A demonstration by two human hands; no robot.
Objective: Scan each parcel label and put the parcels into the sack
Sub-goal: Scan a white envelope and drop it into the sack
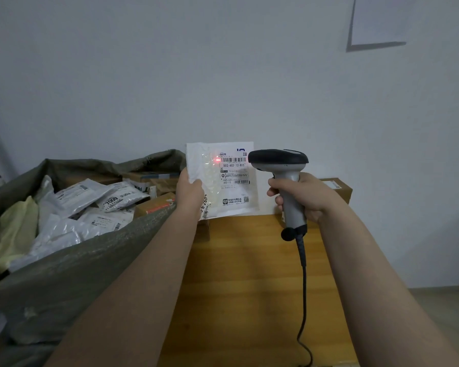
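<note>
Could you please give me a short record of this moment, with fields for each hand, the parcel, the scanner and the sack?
left hand: grips the white parcel by its left edge, upright, label facing the camera
right hand: grips the scanner by its handle, head aimed at the parcel
scan light: red spot at the left end of the label's top barcode
sack: green, open, on the left, many parcels inside
table: wooden, brown box at its far edge
cable: hangs from the scanner handle
</note>
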